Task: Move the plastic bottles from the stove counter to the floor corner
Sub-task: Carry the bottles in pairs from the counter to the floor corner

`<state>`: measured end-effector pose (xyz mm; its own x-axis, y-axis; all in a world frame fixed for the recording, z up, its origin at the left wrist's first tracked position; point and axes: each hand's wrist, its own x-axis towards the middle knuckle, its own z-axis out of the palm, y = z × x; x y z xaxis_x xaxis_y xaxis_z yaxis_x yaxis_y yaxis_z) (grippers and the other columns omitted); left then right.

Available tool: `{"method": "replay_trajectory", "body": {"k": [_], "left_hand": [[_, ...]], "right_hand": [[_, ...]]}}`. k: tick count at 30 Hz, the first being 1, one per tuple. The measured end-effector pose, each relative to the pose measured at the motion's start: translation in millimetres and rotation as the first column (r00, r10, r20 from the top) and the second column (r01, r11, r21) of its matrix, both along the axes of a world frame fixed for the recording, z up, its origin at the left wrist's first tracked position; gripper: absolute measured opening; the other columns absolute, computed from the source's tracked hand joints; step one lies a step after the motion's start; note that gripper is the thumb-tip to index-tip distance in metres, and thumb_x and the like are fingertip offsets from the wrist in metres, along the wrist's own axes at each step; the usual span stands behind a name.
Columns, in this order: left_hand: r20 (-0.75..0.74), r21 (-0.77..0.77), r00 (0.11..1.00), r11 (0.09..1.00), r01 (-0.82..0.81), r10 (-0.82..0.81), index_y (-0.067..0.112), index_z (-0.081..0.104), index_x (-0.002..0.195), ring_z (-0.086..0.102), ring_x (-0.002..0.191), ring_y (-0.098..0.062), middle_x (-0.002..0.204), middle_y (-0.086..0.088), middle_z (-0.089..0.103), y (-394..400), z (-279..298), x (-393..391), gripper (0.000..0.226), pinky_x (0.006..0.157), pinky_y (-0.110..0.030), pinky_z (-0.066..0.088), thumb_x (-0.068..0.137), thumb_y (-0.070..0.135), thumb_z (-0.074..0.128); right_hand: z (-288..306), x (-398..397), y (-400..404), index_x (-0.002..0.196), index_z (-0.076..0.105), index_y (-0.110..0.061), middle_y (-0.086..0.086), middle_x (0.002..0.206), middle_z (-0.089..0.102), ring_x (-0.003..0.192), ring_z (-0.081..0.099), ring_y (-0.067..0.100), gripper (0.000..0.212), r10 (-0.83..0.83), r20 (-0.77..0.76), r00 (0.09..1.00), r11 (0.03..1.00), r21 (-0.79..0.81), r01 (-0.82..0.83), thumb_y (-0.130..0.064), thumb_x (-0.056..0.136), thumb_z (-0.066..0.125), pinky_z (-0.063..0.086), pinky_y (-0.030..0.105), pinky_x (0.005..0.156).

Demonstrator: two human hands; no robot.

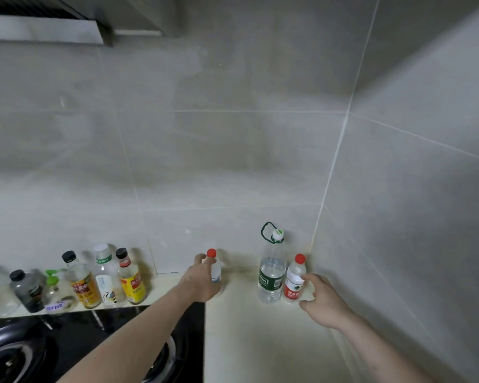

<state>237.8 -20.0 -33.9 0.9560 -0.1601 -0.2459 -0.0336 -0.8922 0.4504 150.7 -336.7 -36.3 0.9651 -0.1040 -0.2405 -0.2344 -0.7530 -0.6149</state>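
Note:
Three clear plastic bottles stand on the pale counter [260, 341] right of the stove. My left hand [201, 281] is wrapped around a small red-capped bottle [215, 268], which stands upright near the back wall. In the corner stands a tall bottle [271, 275] with a green label, white cap and green carry loop. Beside it on the right is a small red-capped, red-labelled bottle [294, 280]. My right hand [320, 301] has its fingers spread at that bottle's right side, fingertips touching it, without closing round it.
A row of condiment bottles [108, 277] lines the back wall behind the black gas stove [67, 346]. Tiled walls meet in a corner [315, 239] right behind the bottles. A range hood [44, 26] hangs at the upper left.

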Motion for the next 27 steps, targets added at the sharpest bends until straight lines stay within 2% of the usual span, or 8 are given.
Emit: {"method": "replay_trajectory", "body": {"k": [5, 8, 11, 15, 19, 21, 24, 27], "left_hand": [[-0.009, 0.123, 1.000, 0.992, 0.000, 0.001, 0.023, 0.020, 0.154, 0.057, 0.123, -0.034, 0.161, -0.002, 0.003, -10.8, -12.0, 33.1, 0.081, 0.101, -0.039, 0.049, 0.087, 0.033, 0.066], [-0.014, 0.183, 1.000, 0.983, 0.013, -0.010, 0.021, 0.024, 0.153, 0.053, 0.128, -0.035, 0.164, -0.002, 0.001, -14.0, -17.4, 50.8, 0.075, 0.102, -0.039, 0.048, 0.089, 0.028, 0.064], [-0.036, 0.238, 0.999, 0.971, 0.036, -0.028, 0.020, 0.023, 0.153, 0.047, 0.134, -0.035, 0.167, -0.001, -0.001, -14.5, -23.2, 63.5, 0.075, 0.105, -0.039, 0.046, 0.090, 0.028, 0.062], [-0.058, 0.302, 0.997, 0.951, 0.067, -0.052, 0.022, 0.012, 0.159, 0.040, 0.141, -0.033, 0.168, 0.005, -0.008, -13.3, -32.6, 73.5, 0.079, 0.110, -0.037, 0.040, 0.095, 0.024, 0.058], [-0.068, 0.296, 0.997, 0.953, 0.059, -0.041, 0.024, 0.004, 0.161, 0.039, 0.142, -0.029, 0.168, 0.009, -0.004, -11.3, -44.6, 81.8, 0.084, 0.110, -0.037, 0.042, 0.094, 0.014, 0.055], [-0.026, 0.300, 0.999, 0.953, 0.037, -0.030, 0.024, 0.013, 0.158, 0.049, 0.131, -0.029, 0.164, 0.006, 0.010, -13.9, -47.8, 85.0, 0.082, 0.100, -0.035, 0.049, 0.091, 0.009, 0.057], [0.044, 0.289, 0.999, 0.957, -0.014, 0.002, 0.025, 0.035, 0.145, 0.059, 0.109, -0.028, 0.142, 0.002, 0.032, -21.3, -50.1, 85.2, 0.065, 0.081, -0.035, 0.053, 0.089, 0.004, 0.058], [0.038, 0.260, 0.999, 0.965, -0.035, 0.026, 0.023, 0.055, 0.123, 0.060, 0.098, -0.025, 0.122, 0.001, 0.041, -28.0, -56.4, 78.7, 0.035, 0.081, -0.036, 0.054, 0.092, 0.008, 0.059]], "right_hand": [[-7.6, 42.3, -15.3, 0.148, 0.043, -0.031, -0.002, 0.147, 0.039, 0.139, 0.046, 0.021, 0.079, 0.007, -0.021, 1.000, 0.999, -0.035, -0.008, -0.037, 0.074, 0.070, 0.043, 0.030, 0.109], [-9.0, 63.6, -18.4, 0.157, 0.030, -0.029, -0.001, 0.155, 0.028, 0.142, 0.043, 0.022, 0.086, 0.008, -0.048, 0.999, 0.998, -0.060, -0.011, -0.020, 0.079, 0.066, 0.044, 0.028, 0.108], [-13.6, 85.7, -18.1, 0.158, 0.027, -0.020, 0.003, 0.162, 0.021, 0.148, 0.036, 0.024, 0.080, 0.021, -0.059, 0.998, 0.992, -0.120, -0.028, -0.013, 0.085, 0.060, 0.036, 0.029, 0.117], [-26.0, 112.8, -18.6, 0.161, 0.021, -0.014, 0.001, 0.167, 0.019, 0.154, 0.024, 0.021, 0.078, 0.057, -0.073, 0.996, 0.972, -0.223, -0.071, -0.019, 0.092, 0.057, 0.027, 0.031, 0.123], [-35.6, 126.1, -19.3, 0.160, 0.022, -0.014, 0.001, 0.166, 0.022, 0.154, 0.024, 0.023, 0.074, 0.066, -0.062, 0.996, 0.938, -0.335, -0.083, -0.022, 0.094, 0.054, 0.025, 0.032, 0.124], [-36.9, 129.4, -18.7, 0.156, 0.031, -0.015, 0.002, 0.161, 0.031, 0.149, 0.033, 0.025, 0.069, 0.056, -0.040, 0.998, 0.933, -0.355, -0.067, -0.018, 0.092, 0.056, 0.032, 0.032, 0.120], [-39.4, 130.2, -18.8, 0.137, 0.052, -0.019, 0.003, 0.141, 0.051, 0.131, 0.052, 0.026, 0.050, 0.047, -0.034, 0.998, 0.939, -0.339, -0.056, -0.014, 0.088, 0.060, 0.045, 0.034, 0.107], [-46.4, 121.0, -20.0, 0.110, 0.064, -0.021, 0.004, 0.122, 0.060, 0.116, 0.062, 0.025, 0.025, 0.031, -0.035, 0.999, 0.932, -0.359, -0.042, -0.021, 0.085, 0.062, 0.051, 0.031, 0.095]]}}
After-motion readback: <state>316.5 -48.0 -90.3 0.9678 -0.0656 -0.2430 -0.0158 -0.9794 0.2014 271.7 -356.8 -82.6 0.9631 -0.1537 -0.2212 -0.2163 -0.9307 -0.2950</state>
